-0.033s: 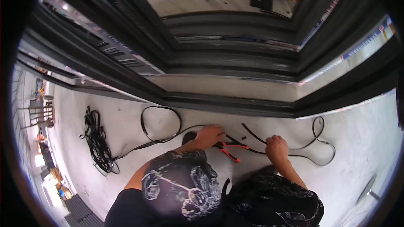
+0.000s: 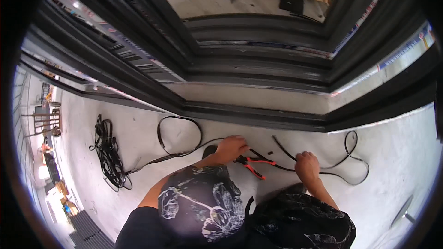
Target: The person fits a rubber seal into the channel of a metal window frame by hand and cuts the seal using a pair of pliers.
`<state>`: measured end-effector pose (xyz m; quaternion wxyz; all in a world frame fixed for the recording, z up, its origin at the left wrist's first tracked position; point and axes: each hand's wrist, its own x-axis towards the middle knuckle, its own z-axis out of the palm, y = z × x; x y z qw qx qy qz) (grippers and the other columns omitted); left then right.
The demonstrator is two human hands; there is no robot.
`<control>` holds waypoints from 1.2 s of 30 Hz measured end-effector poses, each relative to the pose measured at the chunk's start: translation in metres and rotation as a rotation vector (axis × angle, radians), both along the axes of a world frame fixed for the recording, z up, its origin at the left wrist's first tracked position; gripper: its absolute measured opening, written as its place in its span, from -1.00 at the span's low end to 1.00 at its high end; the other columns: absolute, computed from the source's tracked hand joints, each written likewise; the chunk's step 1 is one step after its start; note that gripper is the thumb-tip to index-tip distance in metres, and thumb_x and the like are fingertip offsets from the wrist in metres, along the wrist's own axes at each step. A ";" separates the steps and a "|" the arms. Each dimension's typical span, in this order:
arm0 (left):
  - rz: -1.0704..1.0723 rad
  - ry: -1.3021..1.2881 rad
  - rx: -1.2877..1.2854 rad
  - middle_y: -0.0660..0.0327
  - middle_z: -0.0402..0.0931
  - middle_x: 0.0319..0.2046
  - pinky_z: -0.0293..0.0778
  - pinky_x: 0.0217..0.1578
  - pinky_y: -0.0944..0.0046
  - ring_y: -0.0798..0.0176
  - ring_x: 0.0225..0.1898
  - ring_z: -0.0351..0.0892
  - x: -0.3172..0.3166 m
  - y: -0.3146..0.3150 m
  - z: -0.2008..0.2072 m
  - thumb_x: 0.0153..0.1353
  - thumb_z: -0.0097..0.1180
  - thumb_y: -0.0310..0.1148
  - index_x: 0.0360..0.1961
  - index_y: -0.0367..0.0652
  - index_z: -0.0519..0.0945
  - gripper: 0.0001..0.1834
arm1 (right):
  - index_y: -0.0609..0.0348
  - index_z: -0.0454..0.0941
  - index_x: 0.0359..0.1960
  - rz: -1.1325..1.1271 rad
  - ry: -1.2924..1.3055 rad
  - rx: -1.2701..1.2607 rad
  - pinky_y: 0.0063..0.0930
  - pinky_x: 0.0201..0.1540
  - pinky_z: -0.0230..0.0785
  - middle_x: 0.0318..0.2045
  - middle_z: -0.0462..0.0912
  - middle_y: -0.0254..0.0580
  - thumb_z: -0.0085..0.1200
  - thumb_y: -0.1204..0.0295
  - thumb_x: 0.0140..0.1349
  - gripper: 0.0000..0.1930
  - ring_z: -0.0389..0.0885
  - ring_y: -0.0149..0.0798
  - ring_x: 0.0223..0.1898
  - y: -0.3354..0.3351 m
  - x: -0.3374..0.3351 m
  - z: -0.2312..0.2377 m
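Note:
A long, thin black strip (image 2: 285, 168) winds across the pale floor beneath both hands. My left hand (image 2: 232, 148) has its fingers curled down over the strip, which comes out on either side; the fingertips are partly hidden. Just below that hand lie pliers with red-orange handles (image 2: 254, 171), the handles spread apart and the jaws dark. My right hand (image 2: 307, 166) is closed on a length of the strip, whose free end (image 2: 275, 139) pokes out toward the upper left. Between the hands a small cut black piece (image 2: 270, 153) rests on the floor.
A large dark window or door frame (image 2: 258, 110) spans the far side. At left lies a tangled bundle of black strip (image 2: 108, 157), with a loop (image 2: 201, 133) nearer the middle. More strip curls at right (image 2: 368, 168). A round metal-looking object (image 2: 402, 212) stands at lower right.
The whole view has shifted slightly to the right. The free end of the strip by my right hand sits a little further right; my left hand keeps nearly the same pose.

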<state>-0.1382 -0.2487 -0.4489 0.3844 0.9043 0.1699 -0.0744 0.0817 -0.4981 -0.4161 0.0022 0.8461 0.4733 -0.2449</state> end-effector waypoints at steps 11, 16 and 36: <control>0.355 0.042 0.331 0.06 0.57 -0.20 0.42 -0.03 0.02 -0.09 -0.08 0.50 -0.023 0.050 0.024 0.26 0.05 -0.25 -0.25 -0.20 0.60 -0.76 | 0.17 0.58 -0.35 -0.258 -0.011 -0.173 -0.05 -0.23 0.41 -0.43 0.63 -0.01 0.12 0.38 0.13 -0.86 0.60 0.09 -0.27 -0.032 0.025 0.025; 0.402 -0.117 0.377 0.05 0.43 0.07 0.38 0.07 0.00 -0.09 0.05 0.42 -0.004 0.085 0.091 0.16 0.15 -0.37 0.04 -0.17 0.48 -0.60 | 0.16 0.43 -0.04 -0.364 -0.002 0.140 -0.02 -0.16 0.39 -0.12 0.55 0.01 0.14 0.35 0.08 -0.61 0.52 0.09 -0.08 -0.115 0.018 0.031; -0.268 -0.283 -0.052 0.03 0.43 0.09 0.43 0.04 0.09 -0.05 0.05 0.46 0.122 0.018 0.340 0.22 0.20 -0.30 0.03 -0.18 0.52 -0.63 | 0.18 0.50 -0.18 -0.500 0.324 -0.007 -0.07 -0.20 0.41 -0.25 0.59 0.02 0.15 0.33 0.10 -0.72 0.57 0.05 -0.20 -0.037 0.009 -0.072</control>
